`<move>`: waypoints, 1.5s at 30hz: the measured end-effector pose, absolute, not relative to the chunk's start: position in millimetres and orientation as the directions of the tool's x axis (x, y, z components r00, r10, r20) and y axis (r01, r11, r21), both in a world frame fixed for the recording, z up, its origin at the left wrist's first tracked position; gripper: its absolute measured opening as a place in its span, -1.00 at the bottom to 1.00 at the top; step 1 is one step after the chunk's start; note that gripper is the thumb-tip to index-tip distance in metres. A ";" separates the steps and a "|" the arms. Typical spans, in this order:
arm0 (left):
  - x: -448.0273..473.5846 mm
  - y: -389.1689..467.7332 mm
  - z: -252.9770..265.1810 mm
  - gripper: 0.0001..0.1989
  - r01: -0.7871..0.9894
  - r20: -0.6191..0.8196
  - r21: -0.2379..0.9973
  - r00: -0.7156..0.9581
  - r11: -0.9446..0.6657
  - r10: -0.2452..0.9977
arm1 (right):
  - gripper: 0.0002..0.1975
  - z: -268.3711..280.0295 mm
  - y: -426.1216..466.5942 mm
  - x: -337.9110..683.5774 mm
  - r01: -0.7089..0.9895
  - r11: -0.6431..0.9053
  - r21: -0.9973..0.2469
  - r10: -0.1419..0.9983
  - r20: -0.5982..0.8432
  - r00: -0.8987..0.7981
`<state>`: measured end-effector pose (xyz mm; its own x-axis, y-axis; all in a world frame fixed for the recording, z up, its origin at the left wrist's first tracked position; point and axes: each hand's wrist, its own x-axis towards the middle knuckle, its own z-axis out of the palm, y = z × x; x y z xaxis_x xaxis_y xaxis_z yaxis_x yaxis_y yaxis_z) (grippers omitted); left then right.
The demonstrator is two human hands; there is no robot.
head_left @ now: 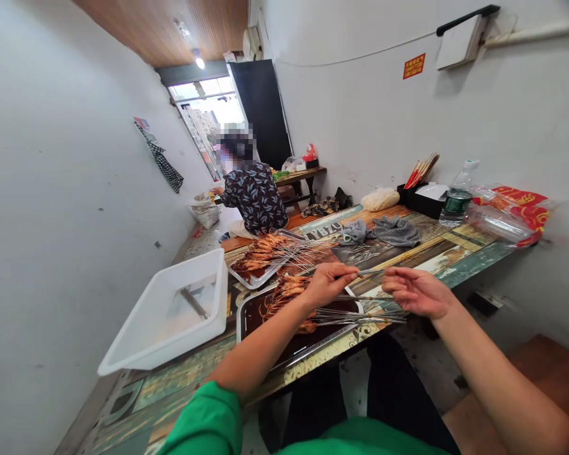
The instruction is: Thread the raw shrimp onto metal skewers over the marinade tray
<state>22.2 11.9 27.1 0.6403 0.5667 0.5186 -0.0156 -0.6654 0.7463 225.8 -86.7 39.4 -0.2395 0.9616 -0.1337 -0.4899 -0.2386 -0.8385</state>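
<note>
Caution: the metal skewers (pixel 370 272) could slip or prick a palm if either pinch slackens; sauce (pixel 251 311) on the metal would be a likely cause. Long axis: side to side, nearly level, above the worktop (pixel 436 256), near the tray's (pixel 238 323) right end. Pointed end: cannot tell. Fingers: left hand (pixel 332 282) and right hand (pixel 415 292) clamped on opposite ends

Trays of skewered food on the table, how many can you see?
2: the near tray, closest to the camera and partly covered by the left forearm, and the far tray just beyond it. Others could be hidden.
</note>
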 end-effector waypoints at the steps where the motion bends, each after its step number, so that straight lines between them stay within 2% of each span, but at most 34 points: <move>1: 21.8 10.0 26.1 -0.67 0.002 0.510 0.740 0.651 -0.673 0.563 | -0.88 46.6 -86.7 232.4 -0.550 -0.304 -0.778 0.943 -0.162 -0.292; 4: 22.5 7.8 23.8 -0.66 0.035 0.495 0.726 0.666 -0.687 0.557 | -0.78 75.1 -93.6 241.2 -0.550 -0.357 -0.755 0.925 -0.202 -0.323; 6: 24.7 8.6 22.7 -0.67 0.033 0.497 0.720 0.674 -0.693 0.547 | -0.79 92.2 -101.4 234.1 -0.460 -0.305 -0.834 0.945 -0.204 -0.257; 8: 27.7 10.5 22.0 -0.68 0.031 0.495 0.722 0.675 -0.691 0.548 | -0.81 99.4 -109.8 214.9 -0.289 -0.223 -0.931 0.969 -0.179 -0.172; 10: 30.5 13.5 22.1 -0.69 0.032 0.495 0.740 0.651 -0.672 0.576 | -0.83 92.5 -117.1 187.9 -0.059 -0.102 -0.993 0.990 -0.095 -0.107; 12: 31.4 17.0 23.6 -0.70 0.028 0.495 0.770 0.605 -0.638 0.624 | -0.90 73.1 -120.1 163.4 0.078 0.082 -0.994 0.995 0.078 -0.057; 14: 29.7 20.1 26.0 -0.69 0.015 0.492 0.794 0.570 -0.607 0.658 | -0.87 49.4 -116.5 152.4 0.018 0.147 -0.989 0.988 0.148 0.037; 16: 25.8 20.9 28.3 -0.69 0.001 0.492 0.797 0.578 -0.604 0.651 | -0.90 31.2 -106.1 159.7 -0.249 0.010 -0.968 1.000 0.006 0.015; 17: 23.6 20.2 29.0 -0.68 -0.004 0.495 0.790 0.593 -0.613 0.635 | -0.88 26.2 -99.5 168.9 -0.416 -0.112 -0.903 0.994 -0.093 -0.066; 18: 21.6 18.9 29.2 -0.68 -0.005 0.498 0.780 0.611 -0.626 0.615 | -0.84 24.5 -92.7 180.2 -0.455 -0.168 -0.875 0.985 -0.129 -0.116; 21: 18.3 13.7 27.1 -0.67 0.010 0.491 0.754 0.657 -0.657 0.573 | -0.85 35.4 -78.0 213.7 -0.494 -0.264 -0.828 0.961 -0.185 -0.204; 23: 18.1 11.7 24.7 -0.66 0.019 0.491 0.745 0.661 -0.666 0.568 | -0.93 51.4 -75.4 228.3 -0.520 -0.371 -0.769 0.925 -0.258 -0.277; 25: 18.9 11.7 22.5 -0.66 0.020 0.496 0.742 0.656 -0.670 0.569 | -0.88 70.3 -77.1 236.3 -0.509 -0.453 -0.731 0.888 -0.322 -0.328; 28: 21.4 12.5 20.0 -0.67 0.020 0.496 0.739 0.660 -0.673 0.565 | -0.84 97.6 -82.7 238.3 -0.427 -0.443 -0.789 0.891 -0.334 -0.306; 31: 25.9 11.6 18.7 -0.68 0.034 0.487 0.736 0.667 -0.676 0.564 | -0.89 111.1 -90.8 222.4 -0.244 -0.354 -0.903 0.924 -0.297 -0.242; 34: 30.6 11.5 19.2 -0.71 0.046 0.479 0.741 0.662 -0.670 0.576 | -0.92 96.2 -102.1 184.1 0.023 -0.157 -0.987 0.973 -0.158 -0.168; 36: 31.2 13.6 20.7 -0.72 0.038 0.479 0.763 0.637 -0.645 0.605 | -0.97 71.1 -108.5 157.0 0.226 0.030 -0.974 0.997 0.014 -0.071; 38: 28.6 16.6 23.0 -0.71 0.021 0.479 0.787 0.608 -0.616 0.633 | -0.80 42.2 -110.7 142.4 0.322 0.238 -0.916 0.963 0.266 0.045; 39: 26.3 17.8 24.1 -0.70 0.012 0.479 0.795 0.602 -0.607 0.639 | -0.74 29.6 -109.5 142.2 0.302 0.283 -0.911 0.948 0.312 0.055; 40: 23.7 18.4 25.0 -0.69 0.002 0.480 0.797 0.605 -0.604 0.636 | -0.74 19.5 -106.8 146.5 0.243 0.265 -0.933 0.958 0.284 0.046; 42: 18.7 17.5 25.6 -0.68 -0.011 0.480 0.791 0.630 -0.611 0.611 | -0.81 9.8 -98.0 164.9 -0.003 0.102 -0.995 0.992 0.101 0.070; 43: 17.0 16.0 25.2 -0.68 -0.014 0.481 0.786 0.643 -0.618 0.596 | -0.85 10.3 -92.8 176.4 -0.180 0.002 -0.984 0.998 -0.009 0.062; 45: 15.2 12.2 23.0 -0.68 -0.018 0.486 0.766 0.670 -0.642 0.561 | -0.87 20.6 -83.5 197.5 -0.413 -0.208 -0.886 0.978 -0.180 -0.108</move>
<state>15.2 12.2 23.0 0.6703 0.5611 0.4857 -0.0179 -0.6421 0.7665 197.5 -83.5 20.6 -0.1077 0.9778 -0.1797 -0.4132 -0.2084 -0.8865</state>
